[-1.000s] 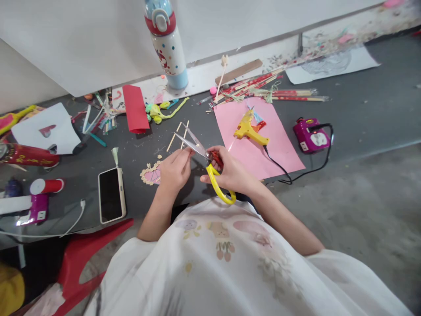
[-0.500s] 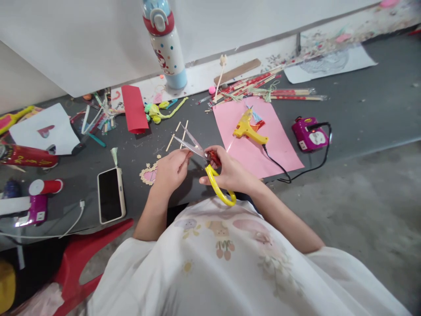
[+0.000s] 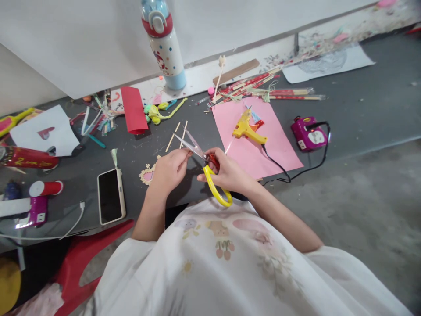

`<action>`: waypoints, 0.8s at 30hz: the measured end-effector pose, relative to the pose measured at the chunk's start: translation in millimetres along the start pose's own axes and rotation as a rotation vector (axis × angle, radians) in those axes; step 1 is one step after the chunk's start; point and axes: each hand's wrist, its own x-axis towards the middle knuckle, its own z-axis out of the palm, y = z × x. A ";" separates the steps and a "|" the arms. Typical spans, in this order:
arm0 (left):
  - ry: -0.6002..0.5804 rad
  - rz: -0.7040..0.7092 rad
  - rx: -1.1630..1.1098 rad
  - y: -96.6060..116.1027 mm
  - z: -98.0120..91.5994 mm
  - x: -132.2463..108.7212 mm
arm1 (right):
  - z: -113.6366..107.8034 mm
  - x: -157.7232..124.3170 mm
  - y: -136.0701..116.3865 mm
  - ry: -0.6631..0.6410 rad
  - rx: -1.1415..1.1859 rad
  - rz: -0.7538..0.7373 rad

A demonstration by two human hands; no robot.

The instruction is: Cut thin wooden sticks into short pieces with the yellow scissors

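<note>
Now, right hand (image 3: 228, 173): we grip yellow scissors (image 3: 207, 171), blades (image 3: 192, 145) apart — left of pink sheet (image 3: 263, 147).
Left hand (image 3: 169, 169): pinched closed at blades.
Change: blades barely moved — cut not yet made.

Head camera looks steeply down, close over table (image 3: 362, 101).

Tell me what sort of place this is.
Probably a craft table: a yellow plastic glue gun lies on a pink paper sheet, thin wooden sticks lie scattered on the grey tabletop, and the right hand holds yellow-handled metal scissors.
</note>
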 end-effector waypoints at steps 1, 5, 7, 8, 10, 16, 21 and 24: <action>-0.007 -0.003 0.004 0.8 -0.1 0.8 | 0.3 0.3 -0.1 0.002 -0.002 0.007; 0.143 -0.040 0.050 8.4 2.3 1.9 | 4.3 5.0 0.6 0.046 0.038 0.075; 0.354 -0.049 0.011 13.9 7.1 -0.9 | 8.2 9.2 3.2 0.092 0.111 0.095; 0.444 -0.046 -0.050 16.9 10.5 -3.2 | 10.4 11.6 5.1 0.118 0.160 0.094; 0.511 -0.059 -0.262 22.6 19.6 -8.3 | 15.0 16.1 9.1 0.164 0.264 0.084; 0.060 -0.178 -1.014 31.6 52.7 -17.2 | 23.7 23.7 13.6 0.207 0.534 0.057; -0.131 -0.198 -1.224 29.4 67.6 -15.9 | 26.3 25.3 9.3 0.206 0.603 0.085; -0.138 -0.185 -1.251 30.5 68.6 -11.8 | 26.1 26.4 8.7 0.196 0.633 0.091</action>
